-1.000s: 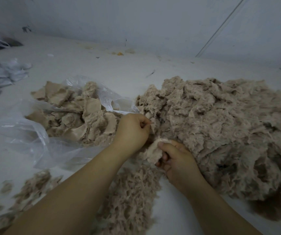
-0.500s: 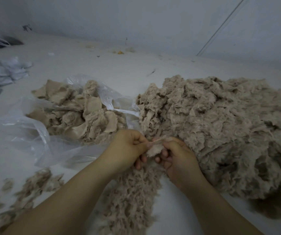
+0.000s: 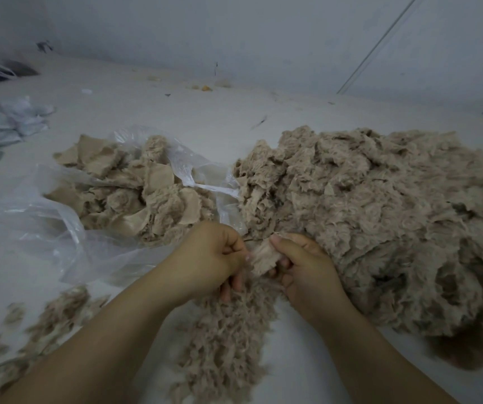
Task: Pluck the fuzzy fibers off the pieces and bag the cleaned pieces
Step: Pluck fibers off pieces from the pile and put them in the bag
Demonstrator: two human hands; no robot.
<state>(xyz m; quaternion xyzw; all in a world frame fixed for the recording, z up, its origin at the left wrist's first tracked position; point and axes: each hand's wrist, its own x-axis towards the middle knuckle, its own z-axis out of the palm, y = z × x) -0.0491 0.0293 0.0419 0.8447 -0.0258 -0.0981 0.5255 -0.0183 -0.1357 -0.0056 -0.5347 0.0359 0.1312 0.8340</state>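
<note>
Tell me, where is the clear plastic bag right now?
In the head view, the clear plastic bag lies left of centre on the floor, just left of the left hand, holding cleaned pieces.

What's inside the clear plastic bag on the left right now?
The clear plastic bag holds a heap of beige cleaned pieces, some showing smooth backing, some fuzzy. Pieces lower in the heap and the bag's bottom are covered, so the count is unknown.

Only one view is given, taken from a head-worn camera above and behind the hands (image 3: 259,259). It is aimed forward and down across the pale counter (image 3: 176,112) toward the wall (image 3: 263,39) beyond the hands. The hands are seen close, with both forearms entering from the lower edge. The wide lens bends the outer edges of the scene.
</note>
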